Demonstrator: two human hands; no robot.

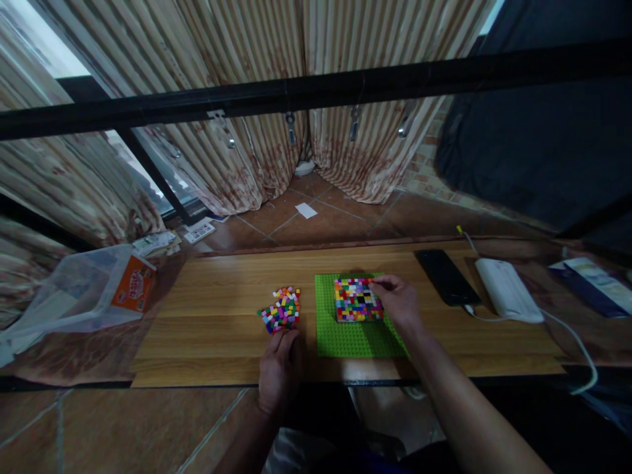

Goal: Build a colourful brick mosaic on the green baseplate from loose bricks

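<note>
- Brick block: on green baseplate; likely light, stiff; best held by opposite sides.
- Right hand: fingers at its far right corner; grip unclear.
- Left hand: fingers curled by loose bricks; grip unclear.

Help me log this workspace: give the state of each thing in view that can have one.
Loose bricks: heaped, unassembled
Green baseplate: flat, partly covered
Brick block: assembled, on green baseplate
Left hand: curled, at loose bricks' near edge
Right hand: at brick block's far right corner
Phone: screen dark, cable plugged in
White device: lying flat
Clear box: lid state unclear
Curtains: drawn, meeting midway
</note>
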